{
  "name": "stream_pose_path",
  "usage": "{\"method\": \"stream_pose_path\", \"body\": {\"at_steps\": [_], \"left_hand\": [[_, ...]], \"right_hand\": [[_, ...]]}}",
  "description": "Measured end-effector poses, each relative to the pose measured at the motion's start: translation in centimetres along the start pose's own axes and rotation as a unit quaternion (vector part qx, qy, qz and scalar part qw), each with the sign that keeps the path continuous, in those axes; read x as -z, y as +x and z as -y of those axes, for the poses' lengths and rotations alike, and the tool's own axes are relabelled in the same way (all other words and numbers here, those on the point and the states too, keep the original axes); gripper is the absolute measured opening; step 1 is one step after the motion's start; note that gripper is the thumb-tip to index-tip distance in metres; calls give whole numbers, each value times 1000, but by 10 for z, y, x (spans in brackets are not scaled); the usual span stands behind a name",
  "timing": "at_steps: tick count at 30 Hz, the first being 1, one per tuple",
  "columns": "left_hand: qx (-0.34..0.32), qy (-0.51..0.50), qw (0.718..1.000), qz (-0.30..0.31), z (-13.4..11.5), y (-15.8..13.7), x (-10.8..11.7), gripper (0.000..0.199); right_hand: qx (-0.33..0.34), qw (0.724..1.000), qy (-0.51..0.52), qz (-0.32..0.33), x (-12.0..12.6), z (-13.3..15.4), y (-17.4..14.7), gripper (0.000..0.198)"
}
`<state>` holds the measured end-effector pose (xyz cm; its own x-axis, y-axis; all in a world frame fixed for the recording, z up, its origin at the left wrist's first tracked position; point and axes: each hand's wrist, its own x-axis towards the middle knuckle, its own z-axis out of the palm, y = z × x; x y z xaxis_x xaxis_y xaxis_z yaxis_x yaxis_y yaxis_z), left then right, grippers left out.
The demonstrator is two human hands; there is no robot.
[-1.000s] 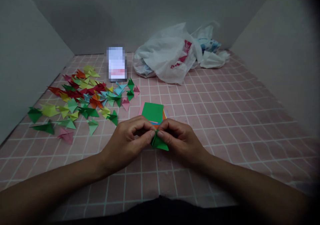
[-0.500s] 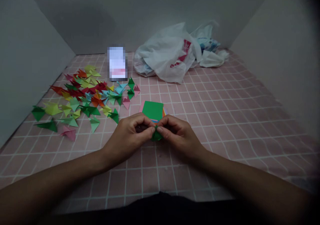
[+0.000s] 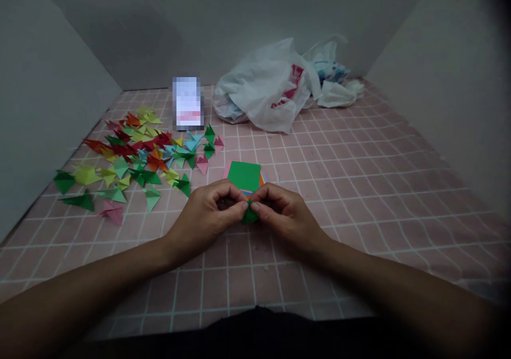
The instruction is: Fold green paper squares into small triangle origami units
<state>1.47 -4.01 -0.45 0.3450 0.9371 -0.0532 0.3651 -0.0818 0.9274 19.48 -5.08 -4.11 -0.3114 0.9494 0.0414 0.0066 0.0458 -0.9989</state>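
- two hands meet at the middle of the pink tiled surface (image 3: 359,189): the left hand (image 3: 207,218) and the right hand (image 3: 285,215) both pinch a small folded green paper (image 3: 249,215) between thumbs and fingertips, closed tight on it, so only a little of it shows.
- just beyond the knuckles lies a stack of paper squares (image 3: 244,175), a green sheet on top with pink, blue and orange edges peeking out beneath.
- farther left, a heap of folded paper pieces (image 3: 136,154) spreads over the tiles in green, yellow, red, orange, blue and pink.
- behind the heap stands a small box (image 3: 187,102); its face is blurred, so no writing can be read.
- farthest back, by the wall, sits a crumpled white plastic bag (image 3: 267,93) with red print, too creased to read.
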Motion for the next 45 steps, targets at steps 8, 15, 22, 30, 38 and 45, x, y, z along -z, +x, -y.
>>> {"method": "stream_pose_path", "body": {"at_steps": [8,15,22,30,38,45], "left_hand": [[3,11,1000,5,1,0,0,11],[11,-17,1000,-3,3,-1,-1,8],[2,-25,1000,0,-2,-2,1,4],[-15,-33,999,14,-1,0,3,12],[-20,7,998,64,-2,1,9,16],[-38,55,995,80,-1,0,12,19]], "right_hand": [[8,1000,9,6,-1,-1,-1,12],[8,1000,6,6,-1,0,0,12],[-2,1000,-1,23,0,1,-1,12],[13,999,-1,47,1,1,-1,10],[15,998,-28,62,3,-1,0,14],[8,996,-64,60,3,0,0,16]]}}
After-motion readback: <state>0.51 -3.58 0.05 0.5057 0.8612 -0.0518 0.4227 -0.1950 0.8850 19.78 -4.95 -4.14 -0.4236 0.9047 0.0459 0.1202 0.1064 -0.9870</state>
